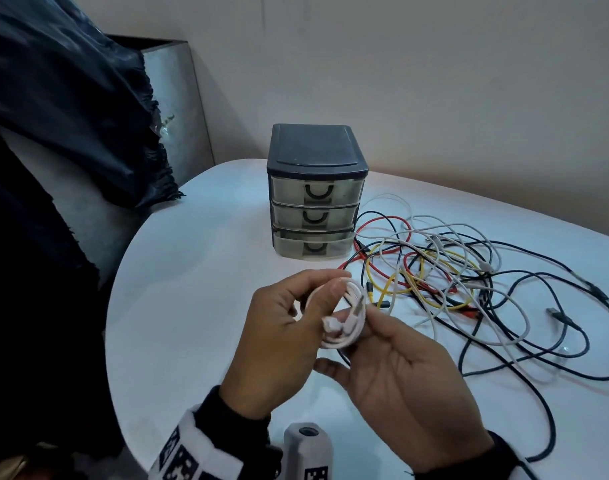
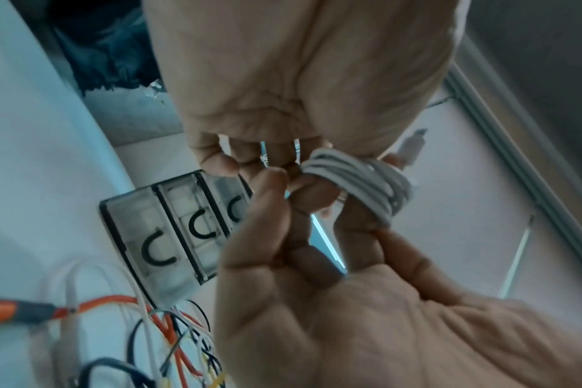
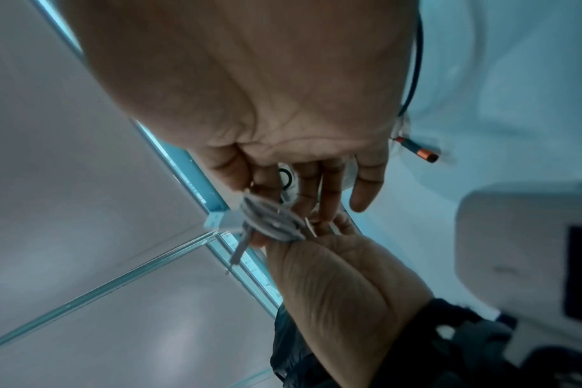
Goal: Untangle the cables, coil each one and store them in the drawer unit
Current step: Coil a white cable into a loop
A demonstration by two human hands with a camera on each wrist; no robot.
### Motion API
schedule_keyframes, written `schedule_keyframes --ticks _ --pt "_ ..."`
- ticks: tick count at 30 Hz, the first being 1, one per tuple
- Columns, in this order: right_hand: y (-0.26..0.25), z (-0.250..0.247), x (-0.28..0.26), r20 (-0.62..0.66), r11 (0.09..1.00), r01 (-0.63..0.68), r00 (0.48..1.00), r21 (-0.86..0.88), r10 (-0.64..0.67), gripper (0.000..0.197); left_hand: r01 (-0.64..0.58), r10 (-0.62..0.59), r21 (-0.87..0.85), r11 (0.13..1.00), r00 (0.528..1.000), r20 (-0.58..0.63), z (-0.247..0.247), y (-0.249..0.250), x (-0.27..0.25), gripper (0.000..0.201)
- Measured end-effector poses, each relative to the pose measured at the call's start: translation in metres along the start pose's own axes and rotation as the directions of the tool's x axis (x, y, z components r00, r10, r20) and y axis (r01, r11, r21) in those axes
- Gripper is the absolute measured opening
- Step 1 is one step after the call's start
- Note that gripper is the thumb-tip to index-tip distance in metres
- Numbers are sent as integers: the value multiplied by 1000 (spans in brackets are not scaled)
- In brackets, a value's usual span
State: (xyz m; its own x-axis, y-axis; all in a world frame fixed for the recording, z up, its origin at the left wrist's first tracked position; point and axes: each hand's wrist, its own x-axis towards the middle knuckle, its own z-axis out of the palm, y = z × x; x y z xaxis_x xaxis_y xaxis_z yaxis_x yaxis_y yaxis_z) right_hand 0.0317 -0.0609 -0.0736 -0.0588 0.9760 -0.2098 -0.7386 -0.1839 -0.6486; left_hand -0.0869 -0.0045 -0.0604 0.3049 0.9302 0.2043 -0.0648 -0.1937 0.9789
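A small coil of white cable (image 1: pixel 343 320) is held between both hands above the white table (image 1: pixel 192 306). My left hand (image 1: pixel 317 299) pinches the coil (image 2: pixel 356 183) with thumb against curled fingers. My right hand (image 1: pixel 363 329) grips it from the right side, palm up. One plug end (image 3: pixel 238 252) sticks out of the coil (image 3: pixel 269 220). The dark-topped drawer unit (image 1: pixel 315 192) with three translucent drawers stands behind the hands. A tangle of red, yellow, white and black cables (image 1: pixel 445 271) lies to its right.
Dark cloth (image 1: pixel 71 133) hangs at the left over a grey panel (image 1: pixel 178 98). Black cable loops (image 1: pixel 538 393) trail toward the table's right front. The rounded table edge (image 1: pixel 116 306) runs close on the left. A grey wrist camera (image 1: pixel 308 448) sits below my hands.
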Motion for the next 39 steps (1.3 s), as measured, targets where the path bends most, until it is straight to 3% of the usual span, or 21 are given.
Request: schedule_keyframes --ticks 3,8,11,13,16,20,22,24,26,28,31,35,39 --pt "2 3 5 -162 999 -6 987 -45 -1 37 -53 60 157 986 997 -39 2 -8 -1 10" --pt "1 3 4 -262 972 122 949 -201 -173 30 -94 119 150 984 978 -172 3 -11 -2 20" --pt "4 8 -1 -188 937 155 957 -313 -222 25 -198 260 240 950 929 -263 4 -9 -3 17" --pt "6 13 -4 -106 916 185 966 -356 -236 24 -219 288 241 945 909 -302 3 -8 -4 14" --pt "2 16 -7 -49 914 206 970 -350 -237 20 -194 233 172 966 940 -247 0 -5 -6 13" --pt "-1 25 -6 -75 885 74 990 -461 -122 10 -196 234 182 964 947 -219 -10 -6 -6 12" --pt "0 32 -5 -102 865 -8 994 -502 -50 18 -185 227 186 965 944 -238 -13 -8 -4 11" --pt "-1 42 -4 -108 864 -46 994 -502 -10 27 -141 172 136 981 953 -249 -14 -6 -3 15" --pt "-4 49 -1 -100 864 -43 995 -501 -8 22 -72 72 8 997 964 -257 -17 -2 -1 14" --pt "-6 52 4 -112 847 -25 993 -531 -41 13 -10 -18 -88 996 951 -310 -25 -1 4 11" --pt "-2 51 17 -157 790 24 976 -612 -152 22 71 -142 -207 976 924 -355 -38 -6 11 9" --pt "10 56 32 -174 712 70 948 -698 -264 27 165 -218 -167 972 900 -378 -55 -19 13 9" --pt "17 59 57 -257 729 -18 942 -684 -217 18 217 -270 -164 962 841 -470 -78 -33 18 15"
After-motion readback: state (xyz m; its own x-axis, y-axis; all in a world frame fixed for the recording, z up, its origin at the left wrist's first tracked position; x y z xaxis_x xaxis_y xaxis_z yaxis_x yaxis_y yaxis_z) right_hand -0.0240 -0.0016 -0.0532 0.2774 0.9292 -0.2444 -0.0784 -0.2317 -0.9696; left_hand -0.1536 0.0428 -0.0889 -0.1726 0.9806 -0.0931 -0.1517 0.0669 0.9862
